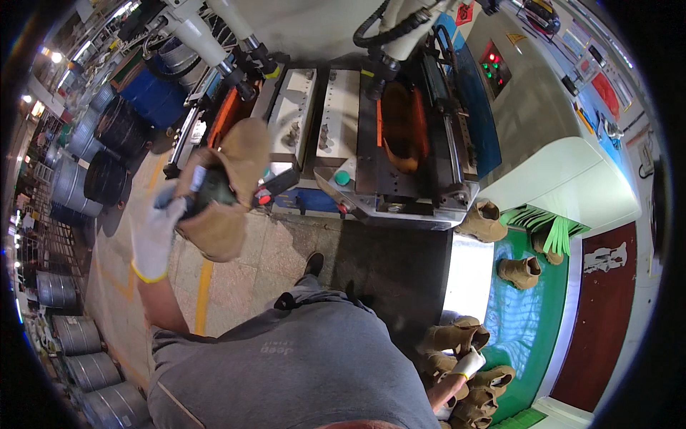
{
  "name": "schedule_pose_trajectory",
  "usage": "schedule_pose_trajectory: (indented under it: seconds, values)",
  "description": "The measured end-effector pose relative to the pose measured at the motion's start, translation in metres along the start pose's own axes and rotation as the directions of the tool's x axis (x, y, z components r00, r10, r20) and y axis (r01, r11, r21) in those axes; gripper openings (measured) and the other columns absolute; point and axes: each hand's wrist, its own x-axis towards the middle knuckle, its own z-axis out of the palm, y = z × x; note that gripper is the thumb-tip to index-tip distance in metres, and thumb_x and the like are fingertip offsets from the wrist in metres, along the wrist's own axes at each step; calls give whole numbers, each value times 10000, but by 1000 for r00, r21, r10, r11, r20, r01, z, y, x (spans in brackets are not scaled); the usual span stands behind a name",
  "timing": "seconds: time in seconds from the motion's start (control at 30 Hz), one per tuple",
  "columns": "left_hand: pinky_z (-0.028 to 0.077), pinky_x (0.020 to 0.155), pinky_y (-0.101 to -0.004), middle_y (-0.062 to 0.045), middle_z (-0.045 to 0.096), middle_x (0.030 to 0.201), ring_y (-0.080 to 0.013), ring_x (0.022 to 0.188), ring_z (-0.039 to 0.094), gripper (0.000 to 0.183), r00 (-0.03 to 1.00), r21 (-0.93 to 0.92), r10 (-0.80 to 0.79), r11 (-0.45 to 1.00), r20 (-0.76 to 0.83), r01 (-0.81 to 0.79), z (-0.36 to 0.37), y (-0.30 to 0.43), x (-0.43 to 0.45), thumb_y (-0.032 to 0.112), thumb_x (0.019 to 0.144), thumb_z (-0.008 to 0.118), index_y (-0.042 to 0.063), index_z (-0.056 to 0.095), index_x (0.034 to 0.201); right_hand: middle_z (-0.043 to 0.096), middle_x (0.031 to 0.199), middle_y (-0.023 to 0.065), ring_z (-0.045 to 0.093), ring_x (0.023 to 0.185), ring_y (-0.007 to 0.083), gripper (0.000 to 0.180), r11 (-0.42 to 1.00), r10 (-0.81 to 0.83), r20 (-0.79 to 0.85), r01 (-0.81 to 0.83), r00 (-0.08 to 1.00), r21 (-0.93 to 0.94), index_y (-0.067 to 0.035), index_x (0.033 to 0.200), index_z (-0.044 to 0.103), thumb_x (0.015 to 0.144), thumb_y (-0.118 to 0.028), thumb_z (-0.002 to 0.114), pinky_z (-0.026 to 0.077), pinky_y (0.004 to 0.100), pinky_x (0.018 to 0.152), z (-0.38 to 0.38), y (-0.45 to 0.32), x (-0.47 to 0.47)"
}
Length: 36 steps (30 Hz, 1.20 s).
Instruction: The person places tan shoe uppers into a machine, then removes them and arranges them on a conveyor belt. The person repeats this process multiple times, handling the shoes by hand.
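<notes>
At the left, my left hand point(161, 230), in a white work glove with a yellow cuff, grips a tan boot upper point(244, 161) by its opening. It hangs in front of the left station of a shoe-sole molding machine. At the lower right, my right hand point(469, 363), gloved alike, has its fingers at the opening of another tan boot upper point(453, 338), among a group of similar uppers point(477, 405). A further boot upper point(520, 272) stands on the green conveyor belt point(506, 305). In the right station, an orange-edged mold point(404, 128) shows a dark shoe-shaped form.
Green point(342, 178) and red point(263, 196) push buttons sit on the machine's front. Robot-like white arms point(195, 40) with hoses hang above the molds. Green strips point(557, 233) cover the conveyor opening. Blue point(153, 96) and metal drums point(75, 187) stand at the left.
</notes>
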Motion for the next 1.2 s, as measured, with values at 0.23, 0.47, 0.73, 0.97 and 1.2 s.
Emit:
schedule_pose_trajectory:
  seconds: [0.23,0.47,0.73,0.97,1.2]
  values:
    - [536,716,-274,-28,794,909,-78,829,690,244,985,-201,62,979,160,-29,-16,-126,218,-17,891,694,-80,833,1081,776,927,47,652,785,105,281,942,-249,337,309,908,-134,107,1057,796,905,-8,590,551,284,742,78,-157,-148]
    - [587,744,-378,-171,827,878,-246,778,774,229,972,139,227,963,54,-232,101,-319,442,135,889,769,15,879,1050,755,852,63,661,738,142,243,816,-377,421,511,825,-270,73,1051,823,903,-48,674,562,308,722,151,-325,-256]
    - [609,915,-524,-243,809,1070,-443,1056,766,451,951,276,84,946,299,-170,180,-382,467,502,990,691,78,838,1033,785,953,60,678,799,111,287,851,-377,495,504,783,-149,68,1133,817,929,-133,801,539,284,721,264,-403,-244]
    - [592,904,-461,-187,837,997,-324,956,803,316,993,376,-19,926,114,-25,167,-410,418,159,865,789,49,867,1151,760,805,67,699,743,123,194,82,-555,828,996,79,-39,54,1081,840,924,-4,742,583,318,668,465,-440,-132]
    - [601,844,-473,-209,838,969,-351,910,811,499,1000,456,17,889,25,-26,193,-390,408,496,1053,683,39,883,1078,809,970,256,811,921,389,293,183,-503,759,909,414,-375,0,1175,833,937,-165,788,629,459,831,653,-390,-46]
